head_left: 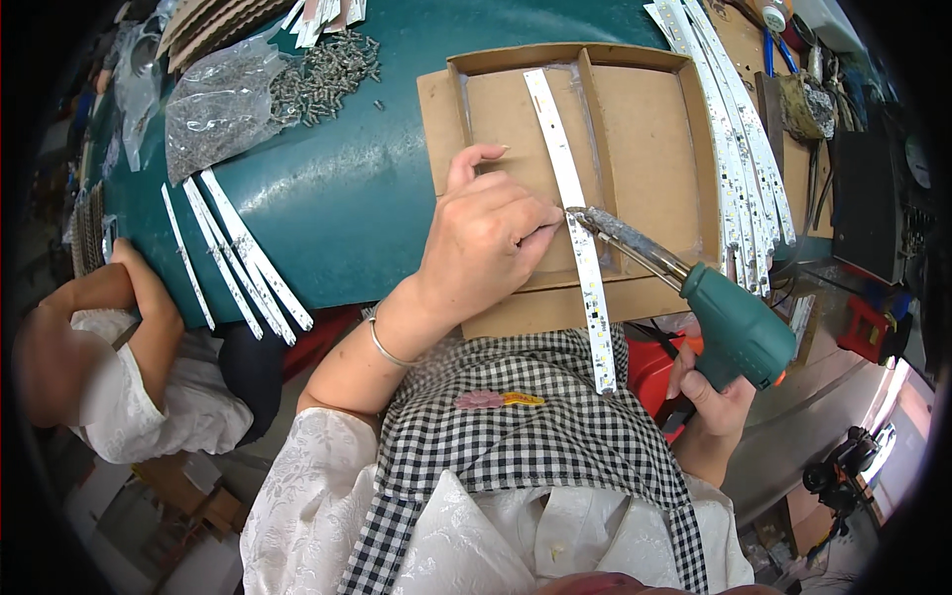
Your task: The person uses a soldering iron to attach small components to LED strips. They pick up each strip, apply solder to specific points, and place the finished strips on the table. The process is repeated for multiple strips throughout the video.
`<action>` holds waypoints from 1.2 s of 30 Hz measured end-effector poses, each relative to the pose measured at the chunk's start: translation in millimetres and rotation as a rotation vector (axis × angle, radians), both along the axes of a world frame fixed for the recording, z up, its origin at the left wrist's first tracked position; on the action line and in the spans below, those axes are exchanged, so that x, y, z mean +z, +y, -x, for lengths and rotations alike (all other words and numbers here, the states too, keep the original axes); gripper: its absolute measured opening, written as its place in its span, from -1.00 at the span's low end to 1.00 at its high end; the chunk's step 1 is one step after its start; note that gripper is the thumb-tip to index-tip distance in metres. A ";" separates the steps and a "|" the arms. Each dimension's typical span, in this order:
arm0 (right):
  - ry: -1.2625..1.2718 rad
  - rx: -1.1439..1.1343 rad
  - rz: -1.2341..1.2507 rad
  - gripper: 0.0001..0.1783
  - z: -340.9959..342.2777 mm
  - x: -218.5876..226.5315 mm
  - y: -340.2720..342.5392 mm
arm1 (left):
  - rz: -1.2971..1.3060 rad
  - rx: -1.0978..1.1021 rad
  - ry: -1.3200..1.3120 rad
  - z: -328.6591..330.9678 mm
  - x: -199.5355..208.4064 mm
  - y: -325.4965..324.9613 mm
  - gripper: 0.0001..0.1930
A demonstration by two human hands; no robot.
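Observation:
My right hand [716,399] is wrapped round the handle of a green soldering gun [736,327]. Its metal tip rests at the middle of a long white LED strip board [593,297] dotted with small parts. The strip lies slantwise over a cardboard tray [650,149], its near end jutting past the tray toward my apron. Beside the tip, my left hand [491,228] has thumb and forefinger pinched at the strip's edge; what they hold is too small to make out. The little finger of that hand sticks out over the tray.
Many LED strips [739,169] are stacked right of the tray. Several more strips [238,258] lie at left on the green table [347,233]. Behind them are a plastic bag [223,104] and a heap of small metal parts [327,77]. Another person's arm [149,297] rests at far left.

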State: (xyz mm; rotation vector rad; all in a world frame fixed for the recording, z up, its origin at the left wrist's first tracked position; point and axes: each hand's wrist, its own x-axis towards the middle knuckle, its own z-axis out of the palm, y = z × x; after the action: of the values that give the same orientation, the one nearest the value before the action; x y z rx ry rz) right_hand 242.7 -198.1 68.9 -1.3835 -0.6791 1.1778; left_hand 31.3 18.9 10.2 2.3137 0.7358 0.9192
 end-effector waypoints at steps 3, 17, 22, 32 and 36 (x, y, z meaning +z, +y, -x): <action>0.037 -0.002 -0.020 -0.34 -1.3 -0.4 0.6 | 0.003 0.002 0.000 0.3 -0.1 -0.3 -0.83; -0.451 0.330 0.030 -0.47 37.4 -50.7 17.2 | 0.026 -0.004 0.030 -1.4 6.0 1.4 -0.88; -0.445 0.247 -0.099 -0.49 43.8 -50.9 30.1 | 0.047 0.006 0.073 -4.1 12.3 2.1 -0.91; -0.495 0.223 -0.030 -0.77 47.9 -37.1 39.9 | 0.102 0.021 0.130 -17.0 20.2 3.3 -0.93; -0.466 0.211 -0.009 -0.80 47.5 -31.6 42.5 | 0.119 0.026 0.122 -19.1 20.4 3.7 -0.95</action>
State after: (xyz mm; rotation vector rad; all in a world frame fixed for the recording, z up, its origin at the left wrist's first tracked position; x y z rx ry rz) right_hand 195.3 -155.6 37.3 -1.6255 -1.1801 1.0141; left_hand 50.4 22.6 30.6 2.2755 0.8498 0.7298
